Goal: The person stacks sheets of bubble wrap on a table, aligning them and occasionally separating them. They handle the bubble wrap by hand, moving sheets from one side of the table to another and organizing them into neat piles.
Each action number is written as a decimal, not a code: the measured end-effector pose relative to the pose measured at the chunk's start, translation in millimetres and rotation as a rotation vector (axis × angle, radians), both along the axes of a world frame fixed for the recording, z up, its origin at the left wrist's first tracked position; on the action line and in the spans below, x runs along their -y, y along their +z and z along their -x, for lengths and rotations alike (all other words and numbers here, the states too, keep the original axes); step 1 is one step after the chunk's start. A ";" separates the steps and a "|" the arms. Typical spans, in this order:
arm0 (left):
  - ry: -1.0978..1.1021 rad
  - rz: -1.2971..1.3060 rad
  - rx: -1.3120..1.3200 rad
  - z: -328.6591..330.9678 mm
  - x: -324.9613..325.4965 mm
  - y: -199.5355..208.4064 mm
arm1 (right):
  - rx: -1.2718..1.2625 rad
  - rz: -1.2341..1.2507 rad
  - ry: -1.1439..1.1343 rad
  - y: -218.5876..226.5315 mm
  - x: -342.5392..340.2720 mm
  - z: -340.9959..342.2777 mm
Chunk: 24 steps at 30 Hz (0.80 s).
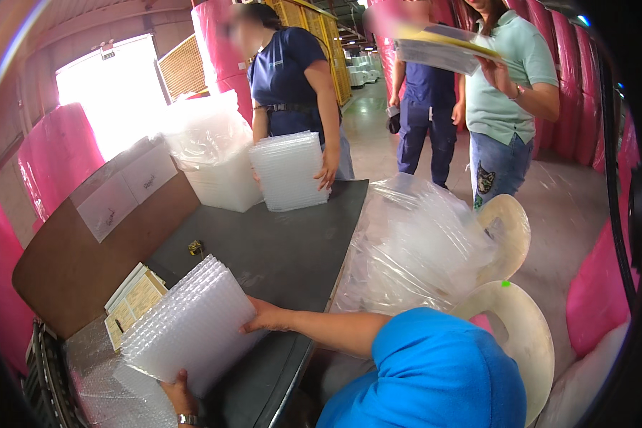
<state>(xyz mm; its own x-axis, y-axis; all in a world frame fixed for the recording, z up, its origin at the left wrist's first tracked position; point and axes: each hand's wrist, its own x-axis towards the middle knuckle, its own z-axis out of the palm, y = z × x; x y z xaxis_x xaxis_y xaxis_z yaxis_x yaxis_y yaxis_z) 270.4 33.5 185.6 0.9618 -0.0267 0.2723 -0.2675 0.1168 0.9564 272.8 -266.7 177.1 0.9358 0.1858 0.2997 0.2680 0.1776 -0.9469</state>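
Observation:
A thick stack of clear bubble-wrap sheets (196,324) stands tilted on edge over the near part of the dark table (264,239). My right hand (264,315) grips its right edge, with the arm in a blue sleeve reaching across. At the bottom edge, my left hand (180,394), with a watch at the wrist, is closed on the stack's lower corner. More loose bubble wrap (110,381) lies beneath and to the left. Beside the stack, a clipboard with paper (139,299) and a pen is partly covered.
A tape measure (195,247) lies mid-table. Across it, a co-worker holds another bubble-wrap stack (290,171) beside a large bagged stack (221,178). A brown board (85,271) borders the left. At right are a plastic bag (421,242) and pale chairs (531,335). Two people stand beyond.

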 end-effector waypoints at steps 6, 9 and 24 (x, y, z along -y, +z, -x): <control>0.014 0.052 0.072 10.0 5.8 15.9 | 0.029 0.055 -0.015 37.4 -2.7 19.5; -0.021 0.051 0.070 7.3 3.8 12.7 | 0.044 0.078 -0.047 38.2 -3.6 18.5; -0.012 -0.557 0.297 17.4 -3.1 12.2 | 0.833 1.350 -0.209 179.6 -12.0 59.2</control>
<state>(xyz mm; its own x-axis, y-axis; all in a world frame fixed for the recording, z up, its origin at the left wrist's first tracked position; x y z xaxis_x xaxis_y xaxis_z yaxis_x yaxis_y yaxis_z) 253.0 36.6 197.8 0.8460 -0.2520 0.4699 -0.5330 -0.3722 0.7599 213.6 -254.7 356.7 0.6447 0.6209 0.4460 0.6771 -0.7345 0.0439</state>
